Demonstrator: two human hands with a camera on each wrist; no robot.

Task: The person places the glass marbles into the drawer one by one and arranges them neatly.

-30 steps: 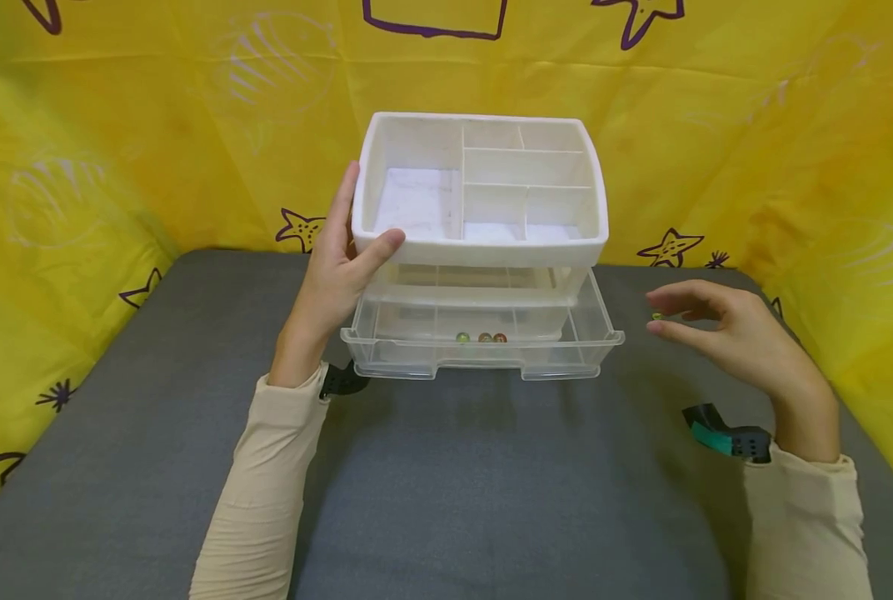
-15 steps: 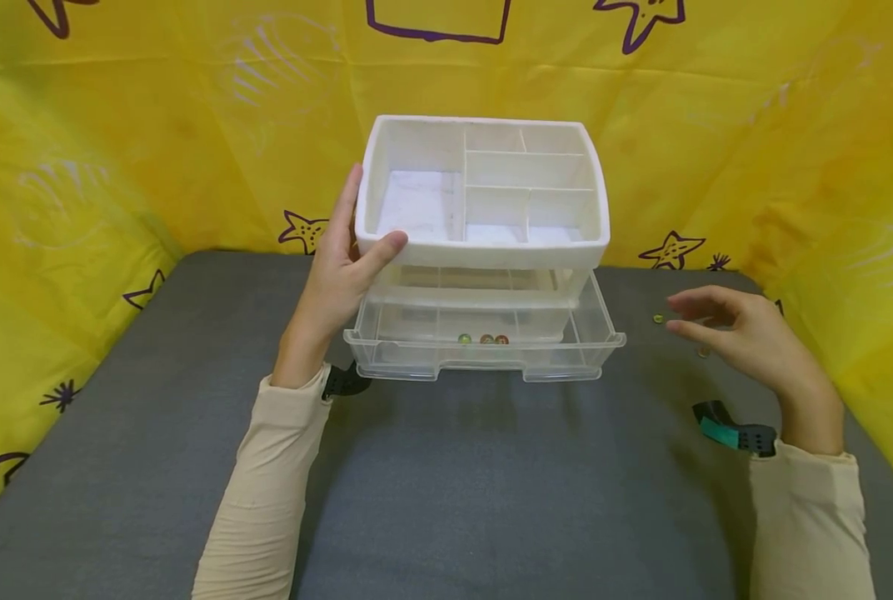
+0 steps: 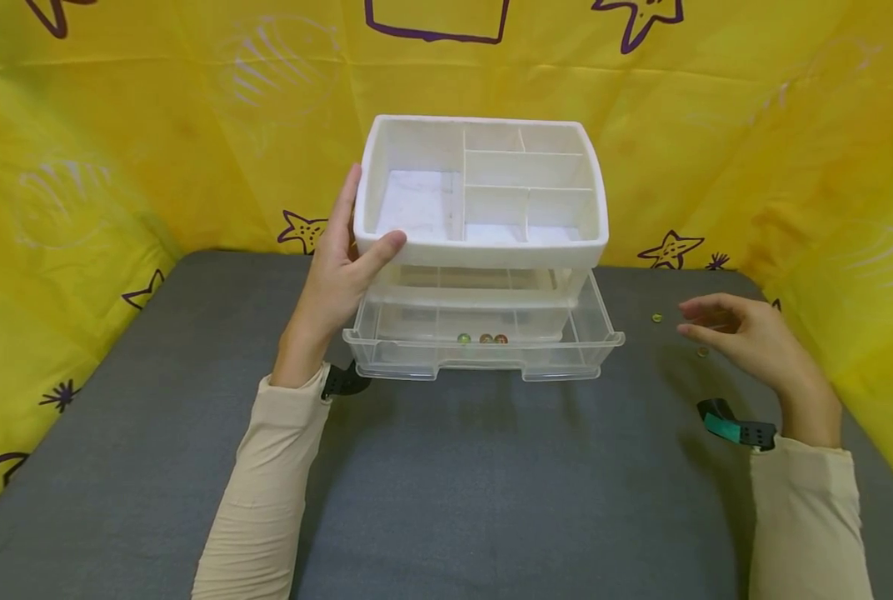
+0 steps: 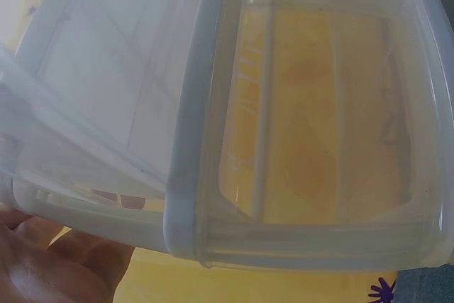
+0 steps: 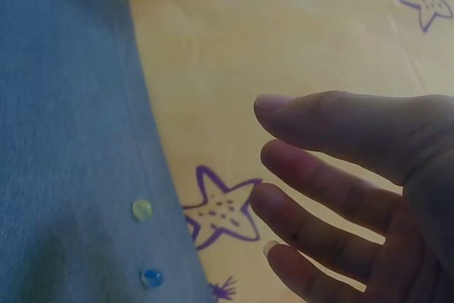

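Note:
A white plastic drawer organizer point(image 3: 484, 254) with a divided top tray stands at the middle of the table. Its clear drawer point(image 3: 484, 354) is pulled out toward me, and several small glass marbles would fit the look of the round pieces inside: a green marble point(image 3: 464, 339) and two reddish marbles point(image 3: 494, 339). My left hand point(image 3: 334, 267) grips the organizer's left side, thumb over the front rim. To the right, my right hand point(image 3: 750, 337) hovers with loosely bent, parted fingers and holds nothing. Left of its fingertips lies a yellow-green marble point(image 3: 656, 317); another marble point(image 3: 703, 352), bluish in the right wrist view, lies below them.
Grey cloth covers the table point(image 3: 491, 492). Yellow fabric point(image 3: 154, 125) with purple starfish drawings rises behind and along both sides. The drawer's front edge juts out over the table, below the tray.
My right hand has moved right, away from the yellow-green marble that showed between its fingertips. That marble and the other one are now uncovered. My left hand keeps its grip on the organizer.

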